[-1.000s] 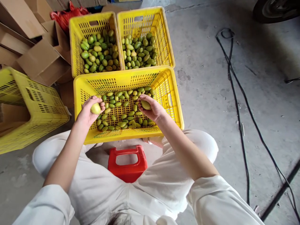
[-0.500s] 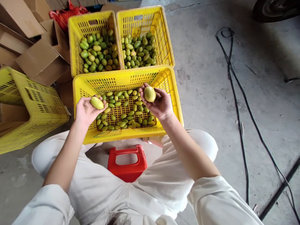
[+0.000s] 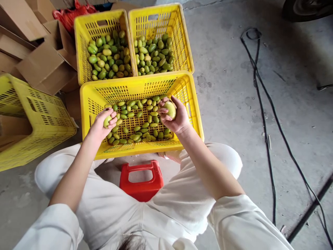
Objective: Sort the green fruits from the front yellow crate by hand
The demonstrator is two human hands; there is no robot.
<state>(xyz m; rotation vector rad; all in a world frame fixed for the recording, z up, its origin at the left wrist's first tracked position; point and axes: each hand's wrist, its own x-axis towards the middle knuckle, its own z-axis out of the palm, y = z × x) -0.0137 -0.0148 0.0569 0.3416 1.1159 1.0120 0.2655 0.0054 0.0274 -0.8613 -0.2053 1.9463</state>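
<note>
My left hand [image 3: 101, 124] has its fingers curled round a yellow-green fruit [image 3: 107, 121], most of which the fingers hide. In my right hand [image 3: 177, 116] is another pale green, rounded fruit [image 3: 170, 110], with the fingers wrapped over its left side. Both hands are raised over the near yellow crate [image 3: 140, 150], one toward each end. Many small oval green fruits [image 3: 137, 138] lie loosely across that crate's slotted bottom, a bare patch showing in the middle.
Two more yellow crates, left [image 3: 82, 52] and right [image 3: 185, 45], hold heaped green fruit behind the near one. Another crate [image 3: 49, 111] and cardboard boxes [image 3: 44, 66] stand at left. A red stool [image 3: 142, 189] is between my legs. Black cable [image 3: 270, 107] lies on the floor at right.
My fingers have closed over both fruits, which lay on more open palms before. The right hand has turned slightly, and its fruit has shifted a little right.
</note>
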